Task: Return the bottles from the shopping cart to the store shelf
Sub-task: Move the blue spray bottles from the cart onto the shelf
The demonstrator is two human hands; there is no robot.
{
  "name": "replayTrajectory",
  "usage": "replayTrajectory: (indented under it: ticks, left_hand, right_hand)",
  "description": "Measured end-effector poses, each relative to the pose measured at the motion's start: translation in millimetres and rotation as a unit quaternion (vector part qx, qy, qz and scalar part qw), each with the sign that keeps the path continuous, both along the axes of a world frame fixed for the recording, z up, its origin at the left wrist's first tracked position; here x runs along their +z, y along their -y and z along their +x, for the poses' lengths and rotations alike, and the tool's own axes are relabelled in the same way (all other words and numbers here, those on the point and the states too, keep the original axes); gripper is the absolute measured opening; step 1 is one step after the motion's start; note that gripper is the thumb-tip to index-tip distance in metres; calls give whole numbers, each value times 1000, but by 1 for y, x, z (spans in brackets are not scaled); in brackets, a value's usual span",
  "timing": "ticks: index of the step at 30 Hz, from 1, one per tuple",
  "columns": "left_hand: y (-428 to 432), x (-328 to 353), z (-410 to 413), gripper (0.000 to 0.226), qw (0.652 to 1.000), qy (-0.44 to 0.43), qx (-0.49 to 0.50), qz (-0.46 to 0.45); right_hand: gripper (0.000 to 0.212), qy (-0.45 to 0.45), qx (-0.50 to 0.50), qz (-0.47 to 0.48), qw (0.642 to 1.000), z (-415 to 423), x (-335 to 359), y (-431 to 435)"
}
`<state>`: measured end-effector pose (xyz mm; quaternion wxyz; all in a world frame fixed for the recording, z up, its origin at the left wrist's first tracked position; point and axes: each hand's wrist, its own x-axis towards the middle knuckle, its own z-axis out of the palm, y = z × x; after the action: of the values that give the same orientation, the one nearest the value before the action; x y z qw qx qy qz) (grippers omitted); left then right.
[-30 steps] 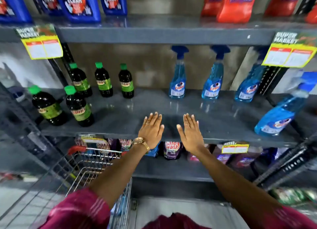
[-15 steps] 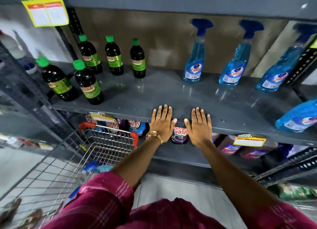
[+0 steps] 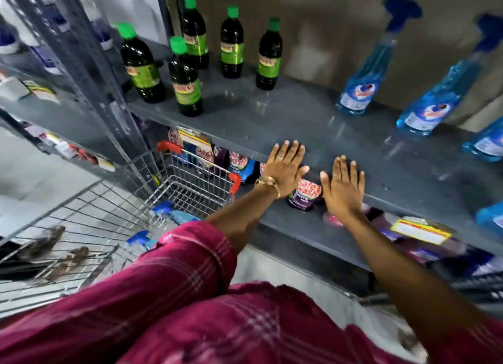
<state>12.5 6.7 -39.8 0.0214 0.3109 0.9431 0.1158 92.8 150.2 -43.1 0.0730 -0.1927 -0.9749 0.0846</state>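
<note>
My left hand (image 3: 284, 170) and my right hand (image 3: 343, 185) lie flat, palms down, fingers spread, on the front edge of the grey store shelf (image 3: 272, 124); neither holds anything. Several dark bottles with green caps (image 3: 187, 83) stand at the shelf's left end. Blue spray bottles (image 3: 362, 83) stand along its back right. The wire shopping cart (image 3: 109, 219) with a red handle is at my lower left, and blue spray bottles (image 3: 174, 215) lie inside it, partly hidden by my sleeve.
A lower shelf holds purple pouches (image 3: 306, 195) under my hands, with a yellow price tag (image 3: 420, 231) at the right. A grey upright post (image 3: 89, 72) stands left of the shelf. Feet in sandals (image 3: 54, 252) show through the cart wires.
The view has tilted down and to the left, so the cart and its contents show more. Both hands stay flat on the shelf edge.
</note>
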Motion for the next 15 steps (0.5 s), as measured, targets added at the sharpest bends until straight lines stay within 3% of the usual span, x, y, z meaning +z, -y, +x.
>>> replayTrajectory:
  ticks: [6, 15]
  left_hand:
    - [-3, -6, -2, 58, 999, -28, -4, 19]
    - [-1, -10, -4, 56, 999, -36, -22, 26]
  right_hand:
    - [66, 39, 14, 12, 999, 2, 4, -7]
    - [71, 20, -83, 19, 996, 34, 0, -3]
